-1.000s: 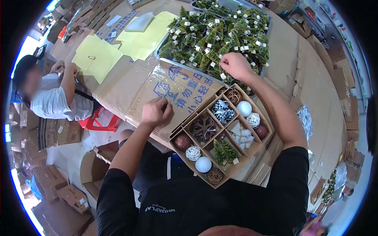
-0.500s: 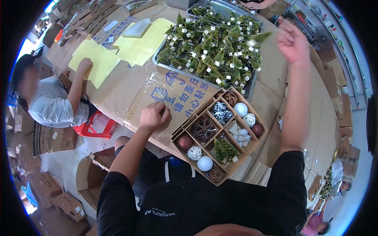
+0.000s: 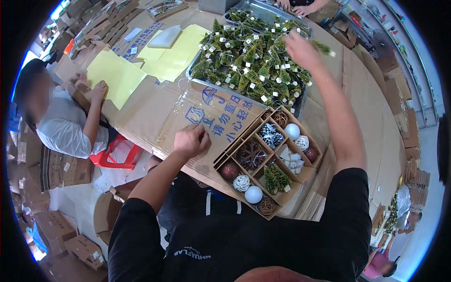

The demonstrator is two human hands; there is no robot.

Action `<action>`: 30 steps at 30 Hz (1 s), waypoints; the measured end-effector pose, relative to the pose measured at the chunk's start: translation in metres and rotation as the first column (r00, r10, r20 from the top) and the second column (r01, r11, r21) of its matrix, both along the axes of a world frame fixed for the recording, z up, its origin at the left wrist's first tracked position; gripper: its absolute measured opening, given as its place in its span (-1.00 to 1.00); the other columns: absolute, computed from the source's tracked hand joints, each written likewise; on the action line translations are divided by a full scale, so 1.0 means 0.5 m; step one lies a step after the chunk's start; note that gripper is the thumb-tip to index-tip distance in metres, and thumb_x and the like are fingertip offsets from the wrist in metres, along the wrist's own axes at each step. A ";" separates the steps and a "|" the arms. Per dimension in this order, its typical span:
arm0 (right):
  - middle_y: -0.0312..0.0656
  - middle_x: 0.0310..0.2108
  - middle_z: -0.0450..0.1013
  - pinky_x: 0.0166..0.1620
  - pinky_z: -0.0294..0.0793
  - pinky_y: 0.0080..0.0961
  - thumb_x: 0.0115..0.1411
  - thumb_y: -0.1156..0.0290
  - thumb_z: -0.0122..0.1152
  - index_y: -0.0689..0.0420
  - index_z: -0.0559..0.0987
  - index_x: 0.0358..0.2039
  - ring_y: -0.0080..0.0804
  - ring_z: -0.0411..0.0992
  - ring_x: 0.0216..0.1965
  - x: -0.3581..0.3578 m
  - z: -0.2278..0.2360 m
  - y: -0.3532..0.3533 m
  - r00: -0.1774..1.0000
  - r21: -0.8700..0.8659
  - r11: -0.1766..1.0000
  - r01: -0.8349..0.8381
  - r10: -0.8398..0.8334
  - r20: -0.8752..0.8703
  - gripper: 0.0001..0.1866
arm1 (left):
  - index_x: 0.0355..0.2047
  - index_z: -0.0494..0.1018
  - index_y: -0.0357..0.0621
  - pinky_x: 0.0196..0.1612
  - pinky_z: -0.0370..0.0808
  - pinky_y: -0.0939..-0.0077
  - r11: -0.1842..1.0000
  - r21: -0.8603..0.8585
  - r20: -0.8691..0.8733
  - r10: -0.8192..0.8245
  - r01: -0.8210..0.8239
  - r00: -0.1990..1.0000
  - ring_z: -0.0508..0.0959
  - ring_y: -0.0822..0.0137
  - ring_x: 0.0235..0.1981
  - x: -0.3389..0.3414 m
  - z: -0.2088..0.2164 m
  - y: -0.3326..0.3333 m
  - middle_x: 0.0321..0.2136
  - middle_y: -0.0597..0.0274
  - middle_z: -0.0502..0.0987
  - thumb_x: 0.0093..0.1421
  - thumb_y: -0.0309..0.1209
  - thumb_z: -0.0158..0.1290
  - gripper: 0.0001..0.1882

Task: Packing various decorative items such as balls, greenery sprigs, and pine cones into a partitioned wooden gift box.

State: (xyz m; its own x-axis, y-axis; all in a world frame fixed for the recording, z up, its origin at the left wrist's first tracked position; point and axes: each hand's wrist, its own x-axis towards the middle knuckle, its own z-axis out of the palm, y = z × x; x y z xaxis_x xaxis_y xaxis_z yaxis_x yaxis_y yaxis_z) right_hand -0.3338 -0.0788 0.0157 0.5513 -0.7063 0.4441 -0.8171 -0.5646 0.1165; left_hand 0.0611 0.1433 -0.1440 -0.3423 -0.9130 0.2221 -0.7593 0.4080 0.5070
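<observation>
My left hand [image 3: 191, 141] is curled over the cardboard sheet; whatever its fingers hold, if anything, is hidden. My right hand [image 3: 300, 49] reaches over a metal tray [image 3: 301, 105] heaped with small green bottle-brush trees [image 3: 253, 66], each with a pale block base. Its fingers look bent together among the treetops, and I cannot make out what is in them. One small tree [image 3: 321, 47] sticks out sideways beside my right wrist, its base pointing right. Nearest me, a divided cardboard box [image 3: 291, 199] holds ornaments, including one green tree [image 3: 276, 177] and a frosted pinecone [image 3: 271, 136].
Yellow sheets [image 3: 115, 77] and a white foam-like pad [image 3: 165, 37] lie on the left of the cardboard-covered table [image 3: 141, 120]. A person [image 3: 70, 117] sits there by a red stool [image 3: 120, 155]. Another person's hands [image 3: 303, 9] show beyond the tray.
My right hand has moved left, from beyond the tray's right side to over the trees. The loose tree has turned, its base now to the right. My left hand stays almost in place.
</observation>
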 end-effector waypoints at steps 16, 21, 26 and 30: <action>-0.17 -0.14 0.50 -0.13 0.53 -0.32 0.10 0.53 0.16 0.11 0.61 -0.21 -0.21 0.51 -0.18 -0.016 0.004 0.019 0.995 0.298 0.954 -0.015 -0.016 0.102 -0.78 | -0.48 0.44 -0.12 -0.31 0.52 0.09 0.998 0.003 0.014 0.056 -0.056 0.998 0.57 -0.01 -0.39 0.005 0.003 0.011 -0.49 0.09 0.51 0.13 -0.26 0.05 -0.80; -0.15 -0.11 0.47 -0.06 0.54 -0.13 0.15 0.60 0.00 0.14 0.56 -0.20 -0.07 0.51 -0.07 -0.003 -0.093 0.023 0.961 0.190 0.979 0.079 -0.024 -0.274 -0.76 | -0.50 0.43 -0.12 -0.32 0.52 0.09 0.999 -0.014 -0.015 0.049 -0.049 0.999 0.57 -0.02 -0.41 0.004 -0.007 0.006 -0.50 0.08 0.52 0.12 -0.26 0.05 -0.80; -0.02 -0.32 0.54 -0.15 0.52 -0.11 0.14 0.50 0.04 0.13 0.54 -0.12 0.00 0.55 -0.20 0.006 -0.036 0.002 0.986 0.344 0.925 0.161 -0.141 -0.084 -0.73 | -0.50 0.43 -0.13 -0.34 0.52 0.09 0.999 -0.010 -0.051 0.050 -0.051 0.997 0.56 -0.03 -0.42 0.007 -0.007 0.008 -0.51 0.06 0.51 0.12 -0.26 0.04 -0.80; -0.45 -0.61 0.27 -0.54 0.22 -0.57 0.16 0.42 0.13 0.16 0.52 -0.11 -0.64 0.24 -0.59 -0.045 0.087 -0.019 0.776 0.489 0.868 -0.080 -0.253 0.577 -0.73 | -0.52 0.43 -0.13 -0.34 0.52 0.08 0.999 -0.014 -0.058 0.044 -0.045 0.997 0.56 -0.05 -0.42 0.004 0.000 0.008 -0.51 0.06 0.51 0.12 -0.26 0.04 -0.79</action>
State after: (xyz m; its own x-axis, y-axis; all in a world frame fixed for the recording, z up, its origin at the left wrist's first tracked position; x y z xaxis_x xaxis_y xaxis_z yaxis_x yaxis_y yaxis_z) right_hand -0.3562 -0.0882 0.0593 0.2073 -0.9422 0.2630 -0.6619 -0.3331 -0.6715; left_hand 0.0631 0.1471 -0.1442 -0.2876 -0.9234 0.2543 -0.7468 0.3825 0.5441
